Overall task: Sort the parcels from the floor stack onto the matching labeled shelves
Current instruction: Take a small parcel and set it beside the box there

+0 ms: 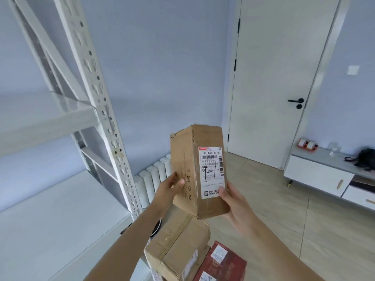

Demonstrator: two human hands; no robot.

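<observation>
Brown cardboard, scuffed and torn at one top corner: that is the parcel (197,171) the person holds up on end in front of them, above the floor stack (178,250) and just right of the white shelf rack (105,122). It is turned so the white shipping label (212,172) faces them, which I take to be the reason for the pose: they look to be reading the label before choosing a shelf.

The left hand (169,192) braces the parcel's left face, its fingers (180,182) laid flat against the cardboard with the thumb tip pressed on. The right hand (236,201) cups the lower right edge from below and behind, the thumb over the bottom of the label, so both hands are closed on the parcel and share its weight.

Below the parcel lie another taped brown box (176,242) and a dark red box (223,260) with its own labels, still to be sorted. The rack's shelves, left of the parcel, show no parcels in the parts I can see, and I can make out no shelf labels from here.
</observation>
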